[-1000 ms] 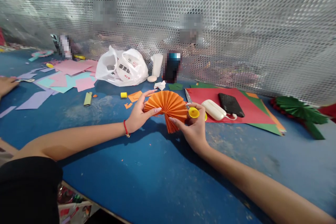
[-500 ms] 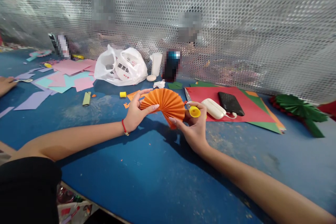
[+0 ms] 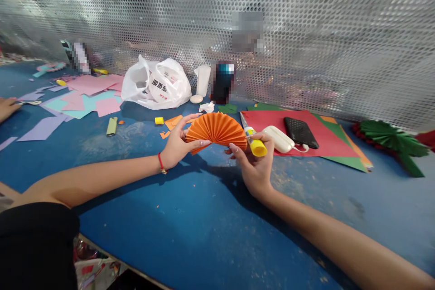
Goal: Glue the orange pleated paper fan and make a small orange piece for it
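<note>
A pleated orange paper fan [image 3: 217,128] is spread in a half circle above the blue table, arched side away from me. My left hand [image 3: 178,142] pinches its left end, thumb in front and fingers behind. At the right end, the thumb and fingertips of my right hand [image 3: 254,165] hold the lower edge. That same hand also grips a yellow and white glue stick [image 3: 257,146], its wide yellow end towards me. A small yellow cap [image 3: 159,120] lies on the table beyond my left hand, near orange paper scraps [image 3: 172,122].
Red paper [image 3: 326,133] at right bears a black phone-like object [image 3: 301,132] and a white device [image 3: 279,138]; scissors [image 3: 242,119] lie beside it. A green folded fan [image 3: 390,138] is far right. A white plastic bag [image 3: 136,84], a lighter [image 3: 112,126] and another person's hand [image 3: 7,108] are leftward.
The fan's right end has swung up and outward, so its pleats spread more evenly. My right hand has moved slightly right, with the glue stick now tilted and showing more of its length.
</note>
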The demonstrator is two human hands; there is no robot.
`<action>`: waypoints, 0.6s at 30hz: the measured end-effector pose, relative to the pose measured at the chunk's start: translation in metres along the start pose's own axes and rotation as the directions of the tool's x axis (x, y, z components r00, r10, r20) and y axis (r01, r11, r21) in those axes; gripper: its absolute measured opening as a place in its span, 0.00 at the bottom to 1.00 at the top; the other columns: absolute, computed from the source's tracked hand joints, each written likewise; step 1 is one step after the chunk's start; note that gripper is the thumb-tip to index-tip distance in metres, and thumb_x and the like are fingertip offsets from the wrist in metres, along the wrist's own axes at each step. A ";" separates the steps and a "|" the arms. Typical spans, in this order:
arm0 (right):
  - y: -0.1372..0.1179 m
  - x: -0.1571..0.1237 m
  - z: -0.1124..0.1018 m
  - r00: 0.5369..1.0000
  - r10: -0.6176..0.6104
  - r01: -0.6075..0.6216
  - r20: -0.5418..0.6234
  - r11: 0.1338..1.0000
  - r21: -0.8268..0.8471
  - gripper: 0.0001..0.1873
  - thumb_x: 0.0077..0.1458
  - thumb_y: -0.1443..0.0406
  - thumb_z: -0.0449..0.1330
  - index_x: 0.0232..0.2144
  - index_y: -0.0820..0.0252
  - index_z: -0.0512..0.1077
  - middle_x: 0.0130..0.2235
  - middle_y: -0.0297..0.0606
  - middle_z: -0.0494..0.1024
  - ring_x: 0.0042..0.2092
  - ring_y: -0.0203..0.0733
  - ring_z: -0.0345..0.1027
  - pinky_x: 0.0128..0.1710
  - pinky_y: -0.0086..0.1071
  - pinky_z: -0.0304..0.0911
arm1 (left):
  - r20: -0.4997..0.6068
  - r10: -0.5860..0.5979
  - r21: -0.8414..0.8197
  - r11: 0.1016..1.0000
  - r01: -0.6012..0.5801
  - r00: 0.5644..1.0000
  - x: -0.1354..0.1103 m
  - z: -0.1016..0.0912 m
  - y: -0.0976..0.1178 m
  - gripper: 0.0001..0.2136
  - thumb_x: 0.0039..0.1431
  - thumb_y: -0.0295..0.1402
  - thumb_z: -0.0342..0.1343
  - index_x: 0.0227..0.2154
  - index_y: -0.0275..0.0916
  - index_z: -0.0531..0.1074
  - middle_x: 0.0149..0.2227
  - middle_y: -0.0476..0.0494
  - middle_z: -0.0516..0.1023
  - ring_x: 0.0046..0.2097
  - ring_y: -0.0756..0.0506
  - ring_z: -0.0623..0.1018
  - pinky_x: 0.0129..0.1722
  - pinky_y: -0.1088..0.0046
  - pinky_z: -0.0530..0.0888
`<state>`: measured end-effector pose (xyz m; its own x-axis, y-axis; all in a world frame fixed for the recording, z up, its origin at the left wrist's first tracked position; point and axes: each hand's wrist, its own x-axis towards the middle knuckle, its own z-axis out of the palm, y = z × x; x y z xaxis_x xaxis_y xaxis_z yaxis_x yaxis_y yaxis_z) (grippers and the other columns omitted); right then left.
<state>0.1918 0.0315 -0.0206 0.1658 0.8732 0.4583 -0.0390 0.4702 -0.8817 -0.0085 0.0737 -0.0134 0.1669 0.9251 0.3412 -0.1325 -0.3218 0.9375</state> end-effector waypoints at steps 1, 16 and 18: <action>0.000 0.000 0.000 1.000 -0.011 0.011 -0.011 1.000 0.003 0.22 0.52 0.64 0.67 0.40 0.50 0.57 0.38 0.28 0.66 0.28 0.35 0.77 0.25 0.29 0.75 | 0.022 -0.016 0.000 1.000 0.016 1.000 0.000 0.000 0.000 0.37 0.43 0.36 0.73 0.56 0.42 0.63 0.50 0.40 0.77 0.41 0.45 0.82 0.39 0.69 0.82; -0.007 -0.003 0.000 0.998 -0.046 0.048 0.047 0.998 -0.045 0.22 0.53 0.62 0.67 0.40 0.49 0.55 0.34 0.28 0.70 0.30 0.39 0.76 0.32 0.40 0.79 | 0.269 -0.222 -0.165 0.948 0.272 0.937 -0.002 0.002 0.008 0.28 0.42 0.28 0.71 0.49 0.38 0.71 0.42 0.43 0.79 0.38 0.45 0.81 0.40 0.66 0.81; -0.007 -0.003 -0.001 0.998 -0.046 0.048 0.041 0.998 -0.037 0.22 0.53 0.61 0.67 0.40 0.49 0.56 0.34 0.27 0.67 0.29 0.38 0.75 0.30 0.38 0.78 | 0.266 -0.207 -0.146 0.957 0.252 0.942 -0.002 0.002 0.006 0.27 0.42 0.29 0.72 0.48 0.39 0.72 0.42 0.42 0.79 0.38 0.45 0.81 0.40 0.65 0.81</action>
<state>0.1925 0.0251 -0.0158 0.1265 0.8551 0.5029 0.0053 0.5064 -0.8623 -0.0080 0.0690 -0.0083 0.4441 0.8841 0.1454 -0.2274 -0.0457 0.9727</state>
